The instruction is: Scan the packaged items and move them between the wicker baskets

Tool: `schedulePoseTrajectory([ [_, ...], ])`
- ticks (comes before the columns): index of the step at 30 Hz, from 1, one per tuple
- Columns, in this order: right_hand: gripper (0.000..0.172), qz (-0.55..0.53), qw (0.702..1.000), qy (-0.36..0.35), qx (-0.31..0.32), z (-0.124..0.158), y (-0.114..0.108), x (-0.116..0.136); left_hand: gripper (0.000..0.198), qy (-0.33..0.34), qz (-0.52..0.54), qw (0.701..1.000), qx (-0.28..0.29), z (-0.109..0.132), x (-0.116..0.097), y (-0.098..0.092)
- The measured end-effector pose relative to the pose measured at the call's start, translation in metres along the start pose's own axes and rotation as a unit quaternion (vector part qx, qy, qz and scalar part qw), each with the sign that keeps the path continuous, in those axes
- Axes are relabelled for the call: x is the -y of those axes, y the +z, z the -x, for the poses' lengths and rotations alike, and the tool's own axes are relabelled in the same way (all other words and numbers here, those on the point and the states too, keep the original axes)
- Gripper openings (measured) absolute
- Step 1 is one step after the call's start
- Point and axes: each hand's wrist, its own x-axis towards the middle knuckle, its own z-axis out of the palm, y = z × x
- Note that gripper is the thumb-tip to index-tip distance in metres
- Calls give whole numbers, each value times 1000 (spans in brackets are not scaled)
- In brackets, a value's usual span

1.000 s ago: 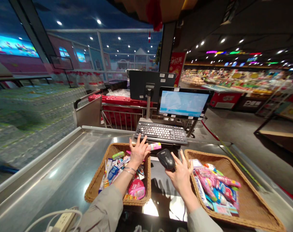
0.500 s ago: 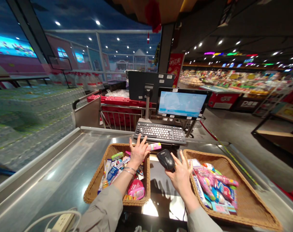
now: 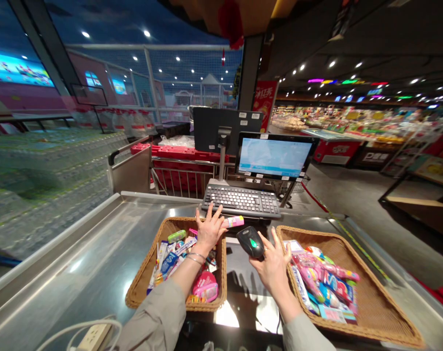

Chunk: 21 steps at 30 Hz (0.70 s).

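We see two baskets on the counter (image 3: 97,253): the left basket (image 3: 141,287) and the right basket (image 3: 382,312), both filled with packets. Between them, the right hand (image 3: 274,265) holds the scanner (image 3: 251,242). Over the left basket, the left hand (image 3: 206,231) holds a packet (image 3: 233,222) before the keyboard (image 3: 241,201); the screen (image 3: 274,157) stands behind it.

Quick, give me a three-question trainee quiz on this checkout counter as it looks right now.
1. True or false: the right hand holds the barcode scanner.
2. The left hand holds a pink packet over which basket: A, left wicker basket; B, right wicker basket?
3. What lies just beyond the packet?

Key: 1 true; 2 A; 3 the keyboard.
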Motion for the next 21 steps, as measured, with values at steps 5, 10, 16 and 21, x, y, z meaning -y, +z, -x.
schedulePoseTrajectory([
  [5,18,2,1000,-2,-6,0,0,0,30,0,6,1000,0,0,-1,0],
  [10,18,8,1000,6,-12,1,-1,-3,30,3,2,1000,-4,-2,-2,1],
  [16,16,12,1000,21,-9,3,-3,-7,30,12,4,1000,-11,-5,-5,2],
  [21,16,19,999,25,-23,5,-4,-12,31,19,9,1000,-13,-7,-10,5],
])
